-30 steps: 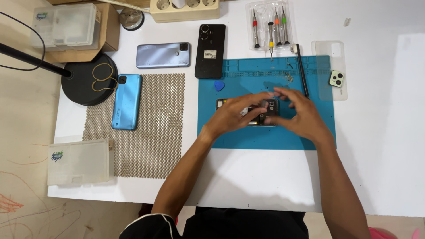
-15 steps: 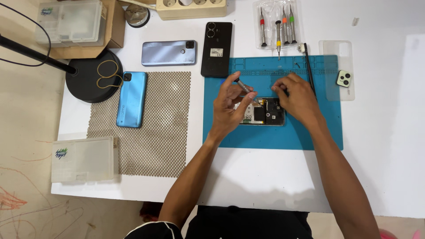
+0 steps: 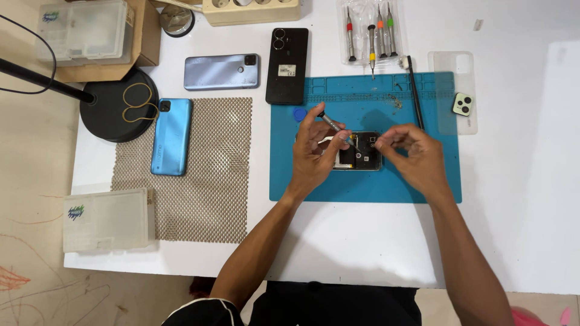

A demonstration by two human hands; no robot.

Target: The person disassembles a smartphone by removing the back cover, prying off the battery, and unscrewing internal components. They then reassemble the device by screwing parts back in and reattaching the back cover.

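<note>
An opened phone [image 3: 361,156] lies with its insides showing on a blue work mat [image 3: 368,181]. My left hand [image 3: 314,154] rests on the phone's left end and grips a small silver screwdriver [image 3: 333,125], tip down on the phone. My right hand [image 3: 417,158] hovers at the phone's right end, fingertips pinched together; whether something tiny sits between them I cannot tell.
Beside the mat lie a black phone [image 3: 287,65], a grey-blue phone [image 3: 221,71] and a blue phone [image 3: 171,136] on a mesh pad [image 3: 199,181]. A screwdriver set [image 3: 370,31], black spudger [image 3: 414,90], clear phone case [image 3: 460,84], lamp base [image 3: 118,105] and plastic boxes [image 3: 106,218] surround it.
My left hand has taken the screwdriver upright onto the phone. My right hand has drawn off the phone to the right, uncovering its insides.
</note>
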